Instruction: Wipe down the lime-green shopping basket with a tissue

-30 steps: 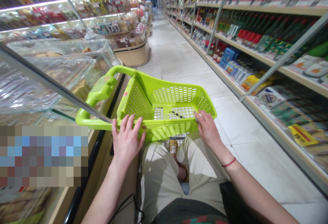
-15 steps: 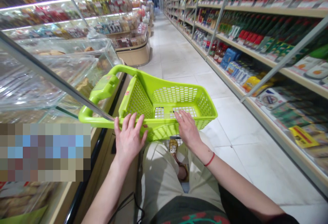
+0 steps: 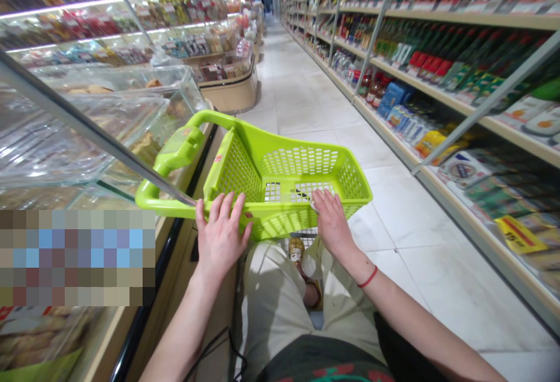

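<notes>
A lime-green plastic shopping basket (image 3: 289, 163) with a looped handle (image 3: 175, 154) sits in front of me in a shop aisle. My left hand (image 3: 221, 236) lies on the basket's near left rim, fingers stretched and slightly spread. My right hand (image 3: 331, 224) rests on the near rim further right, fingers reaching over into the basket; a red cord circles that wrist. The basket's mesh floor shows only a small dark item I cannot make out. Below the basket I see my light trousers and a foot in a sandal (image 3: 301, 265).
Clear plastic bulk-food bins (image 3: 100, 114) with a sloped lid line the left. Shelves of bottles, boxes and packets (image 3: 437, 73) run along the right. A white tiled aisle (image 3: 301, 96) stretches ahead between them. A rounded display counter (image 3: 231, 87) stands further up on the left.
My right hand slid from the basket's right corner toward the middle of the near rim, then back a little to the right. The left hand and basket barely moved.
</notes>
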`<state>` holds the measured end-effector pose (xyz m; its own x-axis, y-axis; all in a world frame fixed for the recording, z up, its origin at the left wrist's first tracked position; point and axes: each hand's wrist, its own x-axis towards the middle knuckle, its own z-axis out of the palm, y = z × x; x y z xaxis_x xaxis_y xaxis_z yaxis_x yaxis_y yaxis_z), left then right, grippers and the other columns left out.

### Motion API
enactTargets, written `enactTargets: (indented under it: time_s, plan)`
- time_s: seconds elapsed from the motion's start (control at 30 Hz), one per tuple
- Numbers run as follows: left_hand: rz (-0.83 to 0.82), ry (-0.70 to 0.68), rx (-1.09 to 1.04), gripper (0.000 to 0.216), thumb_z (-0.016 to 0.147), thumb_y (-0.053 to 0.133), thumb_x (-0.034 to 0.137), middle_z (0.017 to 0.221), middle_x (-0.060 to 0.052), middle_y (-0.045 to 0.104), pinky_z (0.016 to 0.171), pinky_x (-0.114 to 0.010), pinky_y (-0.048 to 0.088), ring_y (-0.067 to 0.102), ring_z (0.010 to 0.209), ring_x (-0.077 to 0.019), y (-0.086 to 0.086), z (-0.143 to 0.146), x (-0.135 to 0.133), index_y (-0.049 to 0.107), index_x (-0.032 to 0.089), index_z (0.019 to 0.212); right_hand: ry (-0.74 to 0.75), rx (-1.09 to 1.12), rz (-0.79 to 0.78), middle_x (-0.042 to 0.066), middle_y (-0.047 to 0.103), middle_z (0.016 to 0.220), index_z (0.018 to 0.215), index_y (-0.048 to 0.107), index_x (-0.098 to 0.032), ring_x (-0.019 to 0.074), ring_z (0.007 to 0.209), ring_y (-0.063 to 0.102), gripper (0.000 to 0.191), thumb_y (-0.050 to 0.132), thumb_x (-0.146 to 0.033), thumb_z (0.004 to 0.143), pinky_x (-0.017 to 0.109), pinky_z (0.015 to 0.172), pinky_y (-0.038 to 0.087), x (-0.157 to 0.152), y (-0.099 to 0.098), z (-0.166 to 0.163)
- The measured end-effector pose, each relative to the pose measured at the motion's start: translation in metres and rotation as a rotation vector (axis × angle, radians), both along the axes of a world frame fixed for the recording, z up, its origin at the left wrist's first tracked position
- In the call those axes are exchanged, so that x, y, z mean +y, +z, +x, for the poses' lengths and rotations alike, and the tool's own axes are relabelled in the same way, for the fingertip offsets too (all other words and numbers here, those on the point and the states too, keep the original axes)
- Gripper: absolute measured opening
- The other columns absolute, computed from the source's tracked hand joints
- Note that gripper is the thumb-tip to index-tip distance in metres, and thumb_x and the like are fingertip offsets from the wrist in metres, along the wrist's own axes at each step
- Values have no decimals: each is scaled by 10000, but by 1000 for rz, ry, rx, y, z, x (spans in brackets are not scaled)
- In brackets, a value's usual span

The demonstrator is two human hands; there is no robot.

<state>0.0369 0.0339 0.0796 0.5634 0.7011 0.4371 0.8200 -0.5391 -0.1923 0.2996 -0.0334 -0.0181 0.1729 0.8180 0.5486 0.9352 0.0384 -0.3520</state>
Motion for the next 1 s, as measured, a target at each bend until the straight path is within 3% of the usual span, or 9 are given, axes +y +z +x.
enactTargets:
  time_s: [0.1, 0.27, 0.4, 0.53, 0.73, 1.0]
  plan:
    - [-10, -6, -22, 600, 940, 522, 371, 1439, -168, 563, 1233, -608, 96, 466, 1375, -343, -3, -1, 1, 421, 155, 1490, 56, 10, -12, 180, 542, 1479, 1489, 448, -99, 253, 1464, 396, 650, 305, 35, 870, 544, 1205, 331, 9, 9, -27]
    - [-26, -9, -29, 617, 949, 501, 372, 1439, -166, 565, 1238, -590, 78, 466, 1374, -342, -2, -2, 1, 395, 111, 1498, 205, -19, -22, 177, 548, 1473, 1485, 460, -82, 253, 1411, 467, 530, 330, -89, 971, 456, 1202, 355, 35, 41, -85]
    - [-30, -7, -35, 607, 948, 499, 359, 1445, -169, 561, 1237, -589, 79, 470, 1372, -337, -2, -1, 1, 402, 109, 1492, 317, -25, -12, 163, 531, 1496, 1488, 450, -63, 226, 1412, 467, 500, 327, -136, 1009, 403, 1218, 337, 47, 58, -104]
    - [-26, -10, -54, 600, 947, 500, 347, 1439, -168, 567, 1239, -584, 88, 470, 1374, -330, -2, -1, 1, 404, 117, 1492, 317, -38, -28, 162, 537, 1490, 1468, 485, -79, 239, 1399, 483, 500, 352, -96, 987, 416, 1205, 359, 41, 50, -89]
    - [-33, -6, -46, 612, 943, 509, 351, 1454, -168, 555, 1241, -587, 74, 465, 1377, -335, 0, 0, -1, 397, 118, 1499, 173, -6, -41, 197, 509, 1504, 1470, 474, -58, 288, 1443, 420, 547, 347, -25, 939, 512, 1207, 340, 21, 29, -65]
    - [-34, -16, -59, 649, 923, 503, 339, 1460, -185, 546, 1235, -585, 70, 462, 1381, -338, -2, -1, 0, 375, 103, 1514, 279, 0, 32, 143, 514, 1515, 1503, 431, -93, 240, 1426, 447, 516, 359, -112, 992, 444, 1218, 358, 48, 55, -124]
